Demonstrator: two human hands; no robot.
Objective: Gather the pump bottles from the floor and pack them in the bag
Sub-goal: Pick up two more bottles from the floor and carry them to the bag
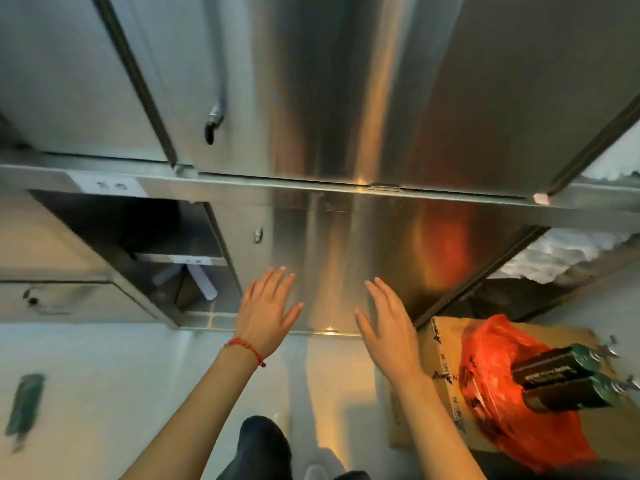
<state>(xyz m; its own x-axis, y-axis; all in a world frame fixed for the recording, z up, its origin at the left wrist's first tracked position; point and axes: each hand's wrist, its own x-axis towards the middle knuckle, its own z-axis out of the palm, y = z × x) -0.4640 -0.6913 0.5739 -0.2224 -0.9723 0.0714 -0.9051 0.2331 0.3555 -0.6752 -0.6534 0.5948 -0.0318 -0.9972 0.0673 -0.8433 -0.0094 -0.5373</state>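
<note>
Before a wall of stainless-steel cabinets (346,237), head view: both hands were raised side by side, palms toward the metal, fingers spread, and neither grasped anything. Left hand (266,306) wore a red thread bracelet (244,346); right hand (388,320) lay nearer the packing site. To the lower right, just beside the right forearm, a cardboard box (436,382) carried the red plastic bag (491,393). Two dark green pump bottles (561,379) rested on the bag, side by side, long axes running left to right, pump heads pointing toward the frame's right edge. Whether they sat inside the bag's mouth could not be told. One blurred green object, probably a third bottle (24,407), lay on the pale floor (121,375) far to the left, long axis roughly upright in frame, nearer the left hand. Count: two bottles on the bag, one likely outstanding.
</note>
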